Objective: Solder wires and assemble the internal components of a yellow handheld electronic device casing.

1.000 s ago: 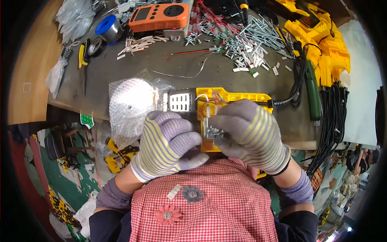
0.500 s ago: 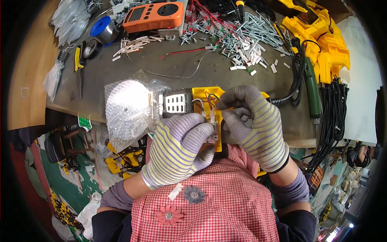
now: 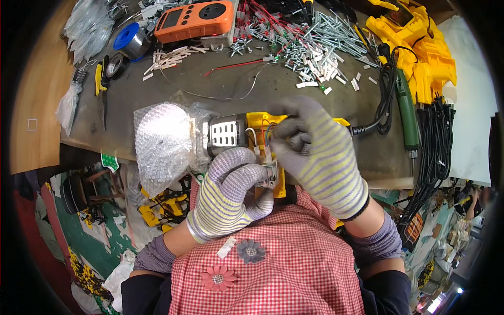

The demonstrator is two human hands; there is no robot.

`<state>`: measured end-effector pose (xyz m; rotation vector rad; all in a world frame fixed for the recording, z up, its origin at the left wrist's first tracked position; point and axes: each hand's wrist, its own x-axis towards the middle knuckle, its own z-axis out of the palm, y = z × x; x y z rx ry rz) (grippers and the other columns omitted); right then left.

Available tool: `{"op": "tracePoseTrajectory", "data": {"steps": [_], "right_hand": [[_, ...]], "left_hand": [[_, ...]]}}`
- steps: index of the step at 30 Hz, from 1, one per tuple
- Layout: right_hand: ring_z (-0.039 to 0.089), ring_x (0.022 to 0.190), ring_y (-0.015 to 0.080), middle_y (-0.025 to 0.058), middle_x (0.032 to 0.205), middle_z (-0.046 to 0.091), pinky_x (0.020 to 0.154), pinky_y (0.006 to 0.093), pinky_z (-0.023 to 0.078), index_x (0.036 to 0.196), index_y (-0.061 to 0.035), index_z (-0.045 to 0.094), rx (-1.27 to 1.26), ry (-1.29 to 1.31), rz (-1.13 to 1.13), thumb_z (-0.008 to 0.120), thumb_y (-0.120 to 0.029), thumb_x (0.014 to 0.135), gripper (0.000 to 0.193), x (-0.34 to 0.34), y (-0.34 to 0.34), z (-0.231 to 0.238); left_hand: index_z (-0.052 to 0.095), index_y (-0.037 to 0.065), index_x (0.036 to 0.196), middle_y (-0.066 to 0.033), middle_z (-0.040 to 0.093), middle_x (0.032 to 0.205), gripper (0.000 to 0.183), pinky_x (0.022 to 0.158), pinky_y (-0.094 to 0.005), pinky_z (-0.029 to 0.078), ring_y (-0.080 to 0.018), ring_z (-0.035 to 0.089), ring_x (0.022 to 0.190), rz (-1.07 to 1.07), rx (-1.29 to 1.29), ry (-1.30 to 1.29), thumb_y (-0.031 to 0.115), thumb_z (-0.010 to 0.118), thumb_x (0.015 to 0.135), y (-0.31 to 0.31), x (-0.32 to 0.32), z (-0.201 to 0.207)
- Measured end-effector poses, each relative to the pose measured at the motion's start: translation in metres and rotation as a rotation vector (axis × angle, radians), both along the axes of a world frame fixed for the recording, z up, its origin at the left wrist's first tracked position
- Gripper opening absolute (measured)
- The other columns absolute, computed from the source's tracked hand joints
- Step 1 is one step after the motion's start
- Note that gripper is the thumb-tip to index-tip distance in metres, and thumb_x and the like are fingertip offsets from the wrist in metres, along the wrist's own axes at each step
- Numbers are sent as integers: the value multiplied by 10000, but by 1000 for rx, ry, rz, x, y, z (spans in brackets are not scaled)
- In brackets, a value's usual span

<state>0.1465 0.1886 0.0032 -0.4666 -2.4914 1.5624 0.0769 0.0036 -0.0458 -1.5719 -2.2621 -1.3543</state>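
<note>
An opened yellow tool housing (image 3: 257, 119) lies at the table's near edge, with blue, red and white wires (image 3: 266, 134) inside. Its slotted metal barrel (image 3: 224, 134) points left into bubble wrap (image 3: 161, 142). My gloved left hand (image 3: 226, 191) grips the housing's near side, fingertips against a small metal part (image 3: 272, 176) there. Above the housing's right half is my gloved right hand (image 3: 320, 157), its fingers curled together close to the wires. Whatever those fingertips may hold is hidden. A black cord (image 3: 362, 130) leaves the housing's right end.
Screws (image 3: 341, 39) and white sleeves (image 3: 320, 73) are heaped at the back. An orange meter (image 3: 194, 21), solder spool (image 3: 131, 41) and yellow-handled cutters (image 3: 101, 86) sit to the left. On the right are a green screwdriver (image 3: 407, 113), black cables (image 3: 434, 142) and yellow housings (image 3: 433, 68).
My right hand has moved a little left over the wires, its fingers more curled. My left hand keeps its grip as the housing shifts slightly left.
</note>
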Motion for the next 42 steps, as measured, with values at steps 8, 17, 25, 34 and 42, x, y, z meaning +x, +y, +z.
{"op": "tracePoseTrajectory", "data": {"steps": [8, 17, 25, 34, 42], "right_hand": [[617, 657, 136, 48, 836, 629, 617, 261, 507, 1143, -51, 629, 53, 84, 136, 696, 69, 783, 386, 34, 0, -10], [668, 775, 229, 97, 928, 637, 678, 323, 538, 1178, -61, 633, 126, 153, 109, 711, 34, 781, 415, 39, -2, -5], [667, 836, 318, 137, 973, 649, 717, 379, 545, 1186, -54, 619, 171, 147, 40, 686, 41, 792, 410, 34, -6, -14], [638, 917, 306, 129, 1008, 637, 755, 395, 546, 1119, -38, 609, 539, 153, 303, 652, -103, 796, 332, 24, -14, 11], [651, 904, 292, 113, 980, 636, 729, 387, 554, 1053, -67, 647, 558, 120, 317, 704, -115, 748, 314, 12, -8, 8]], "left_hand": [[674, 51, 1094, -158, 614, 1096, 442, 864, -435, 548, -346, 634, 980, -26, -86, -21, 138, 800, 679, 0, -3, 15], [690, 39, 1058, -162, 616, 1077, 459, 825, -413, 565, -343, 646, 951, -124, -275, 32, 143, 821, 631, 5, -7, 25], [682, 17, 1067, -183, 598, 1100, 454, 790, -403, 570, -340, 652, 919, -147, -299, 38, 152, 822, 657, 8, -8, 33], [609, 24, 1067, -152, 603, 1120, 449, 813, -382, 556, -323, 642, 951, -104, -69, -164, 141, 828, 693, -4, -9, 24], [629, 93, 1061, -109, 610, 1056, 469, 789, -406, 534, -301, 628, 952, -48, -71, -87, 226, 868, 681, -17, -10, 13]]}}
